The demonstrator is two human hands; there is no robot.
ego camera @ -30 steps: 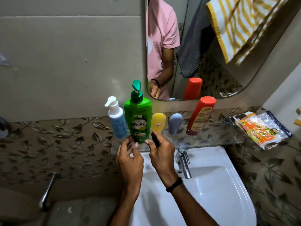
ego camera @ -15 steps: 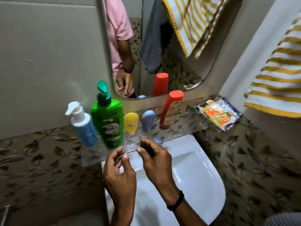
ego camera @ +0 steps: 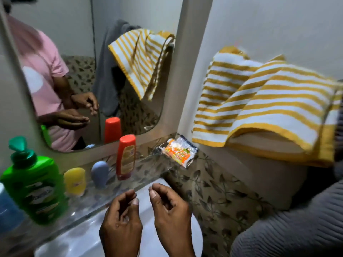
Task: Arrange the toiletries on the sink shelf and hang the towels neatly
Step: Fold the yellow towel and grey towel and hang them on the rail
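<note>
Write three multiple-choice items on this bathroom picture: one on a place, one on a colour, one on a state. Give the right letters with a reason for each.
1. Where is the orange packet?
A. in the sink
B. at the right end of the glass shelf
C. on the striped towel

2. What colour is the cap of the big green bottle?
A. red
B. white
C. green

3. What do the left hand and right hand hold?
A. nothing
B. the yellow tube
C. the grey towel

Key: 1 B, it lies past the red bottle near the corner. 2 C, its pump top is dark green. 3 A, both hands hang empty over the sink.
</note>
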